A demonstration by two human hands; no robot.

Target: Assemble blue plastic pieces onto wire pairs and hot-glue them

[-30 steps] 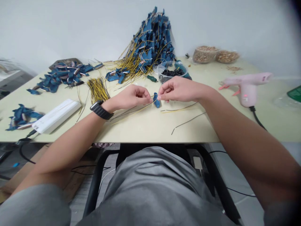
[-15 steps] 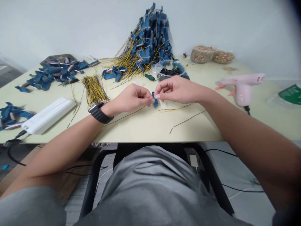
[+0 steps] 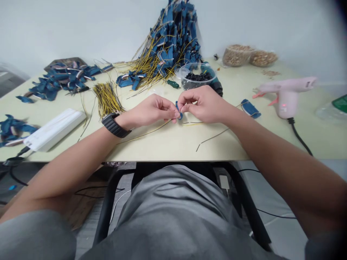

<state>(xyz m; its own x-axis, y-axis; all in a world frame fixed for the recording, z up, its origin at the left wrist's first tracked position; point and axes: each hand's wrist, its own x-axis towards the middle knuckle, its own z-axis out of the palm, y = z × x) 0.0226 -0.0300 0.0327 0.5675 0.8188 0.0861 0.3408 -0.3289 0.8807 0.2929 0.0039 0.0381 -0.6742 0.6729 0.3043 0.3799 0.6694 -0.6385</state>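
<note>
Working a small blue piece (image 3: 181, 116) over the table (image 3: 162, 151), both hands close together. Your left hand (image 3: 155, 110) and right hand (image 3: 207, 103) pinch it, fingers pressed together; thin wire (image 3: 151, 131) trails leftward. Next move, judged: calls for light, steady fingers.

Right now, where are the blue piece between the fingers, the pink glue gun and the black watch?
Blue piece (image 3: 181, 116): head view, its lower end.
Pink glue gun (image 3: 288, 103): head view, its handle.
Black watch (image 3: 116, 127): head view, its band.
</note>
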